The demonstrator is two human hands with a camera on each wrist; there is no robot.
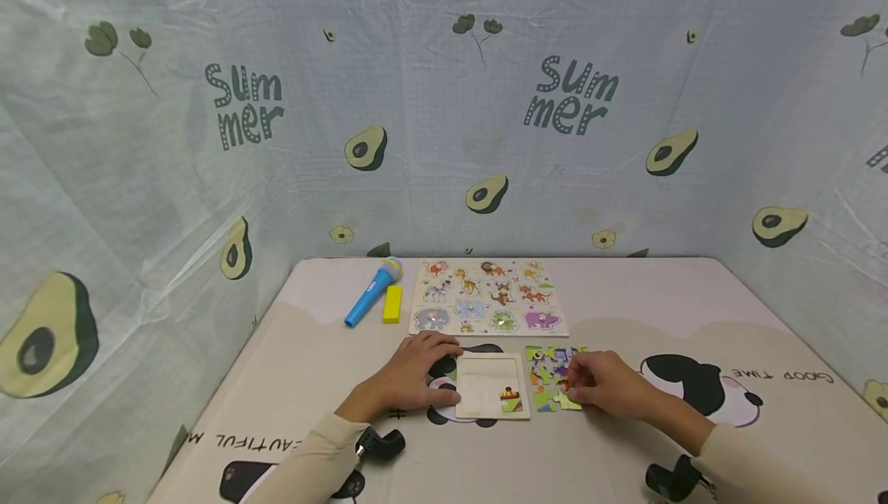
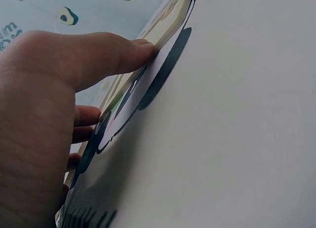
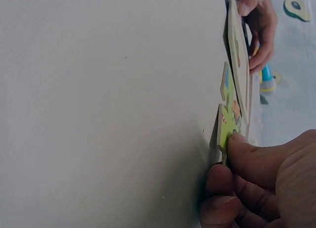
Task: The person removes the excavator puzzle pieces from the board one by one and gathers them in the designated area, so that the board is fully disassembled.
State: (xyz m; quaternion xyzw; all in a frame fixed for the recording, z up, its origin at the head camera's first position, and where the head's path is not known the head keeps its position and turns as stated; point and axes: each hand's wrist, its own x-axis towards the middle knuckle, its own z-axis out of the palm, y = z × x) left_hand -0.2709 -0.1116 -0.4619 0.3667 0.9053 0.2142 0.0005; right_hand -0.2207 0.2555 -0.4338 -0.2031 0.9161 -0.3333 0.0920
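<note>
A square wooden puzzle tray (image 1: 480, 382) lies flat on the table, with a picture piece (image 1: 511, 400) set in its near right corner. My left hand (image 1: 416, 371) rests at the tray's left side, its extended thumb touching the edge in the left wrist view. Just right of the tray, several colourful jigsaw pieces (image 1: 545, 400) lie close together. Over their right side is my right hand (image 1: 610, 384). Its thumb and forefinger pinch a green jigsaw piece (image 3: 226, 127), whose far side is hidden by the thumb.
Behind the tray lies an animal puzzle board (image 1: 489, 304). A blue toy microphone (image 1: 371, 296) and a yellow block (image 1: 391, 304) lie left of that board. A printed cloth covers the table (image 1: 597, 458), and patterned curtain walls (image 1: 444, 103) stand around it.
</note>
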